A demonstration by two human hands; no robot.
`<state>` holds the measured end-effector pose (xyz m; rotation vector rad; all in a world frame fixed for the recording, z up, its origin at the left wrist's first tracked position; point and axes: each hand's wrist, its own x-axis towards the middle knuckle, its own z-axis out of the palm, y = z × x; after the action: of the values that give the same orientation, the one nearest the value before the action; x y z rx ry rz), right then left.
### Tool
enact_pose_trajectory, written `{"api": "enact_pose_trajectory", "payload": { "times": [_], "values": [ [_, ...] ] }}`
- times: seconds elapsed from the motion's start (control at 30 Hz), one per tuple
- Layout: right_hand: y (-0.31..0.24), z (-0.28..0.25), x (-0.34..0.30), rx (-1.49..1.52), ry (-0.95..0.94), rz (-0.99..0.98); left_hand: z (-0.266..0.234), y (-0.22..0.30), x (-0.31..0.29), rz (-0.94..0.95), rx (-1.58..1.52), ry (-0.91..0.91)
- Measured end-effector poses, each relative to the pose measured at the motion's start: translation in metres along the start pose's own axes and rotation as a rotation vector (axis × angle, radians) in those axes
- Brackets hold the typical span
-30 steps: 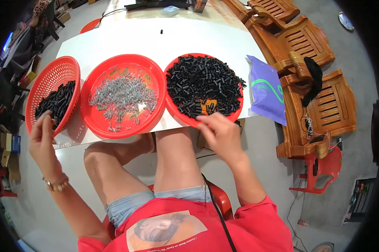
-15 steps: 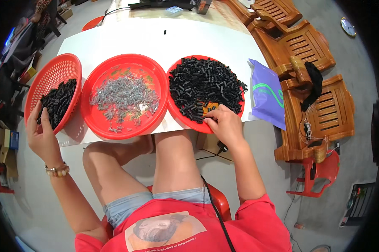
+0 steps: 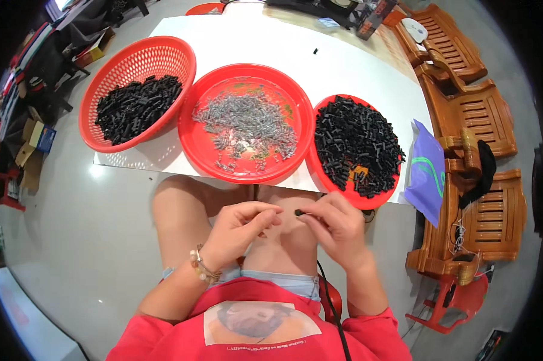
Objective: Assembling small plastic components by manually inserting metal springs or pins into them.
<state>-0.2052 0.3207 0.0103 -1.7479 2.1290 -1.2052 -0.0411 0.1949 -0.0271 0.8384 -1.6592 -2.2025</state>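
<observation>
Over my lap, my left hand (image 3: 240,231) is closed in a pinch, thumb against fingers; whatever lies between the tips is too small to make out. Facing it, my right hand (image 3: 338,231) pinches a small black plastic piece (image 3: 298,212) between thumb and fingertips. The hands are close but apart. Beyond them stands a round red tray (image 3: 190,135) holding small silvery metal pieces that look like springs. To its right is a red plate (image 3: 366,203) heaped with black tube-like pieces (image 3: 356,138). At left, a red perforated basket (image 3: 187,60) holds black pieces (image 3: 136,111).
All three containers stand along the near edge of a white tabletop (image 3: 247,36). A purple packet (image 3: 427,171) lies at its right edge. One loose black piece (image 3: 315,52) sits farther back. Wooden chairs (image 3: 494,204) line the right side, with a red plastic stool (image 3: 458,301) nearby.
My left hand has come from the basket to the middle above my lap. My right hand has drawn back from the plate with a black piece. The view has shifted, too.
</observation>
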Motion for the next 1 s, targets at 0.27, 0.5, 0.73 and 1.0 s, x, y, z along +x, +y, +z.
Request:
{"api": "enact_pose_trajectory", "payload": {
  "times": [0.27,0.5,0.73,1.0],
  "values": [
    [-0.017,0.035,0.001,0.095,0.089,-0.002,-0.016,0.004,-0.002,-0.046,-0.486,-0.236],
    [-0.021,0.049,-0.005,0.029,0.139,0.004,-0.008,0.006,-0.011,-0.008,-0.47,-0.081],
    [-0.029,0.055,0.009,-0.024,0.002,-0.023,-0.022,-0.014,-0.007,-0.11,-0.639,0.053],
    [-0.003,0.059,0.059,-0.127,-0.027,-0.002,-0.04,-0.026,-0.007,-0.15,-0.595,0.178]
  ]
}}
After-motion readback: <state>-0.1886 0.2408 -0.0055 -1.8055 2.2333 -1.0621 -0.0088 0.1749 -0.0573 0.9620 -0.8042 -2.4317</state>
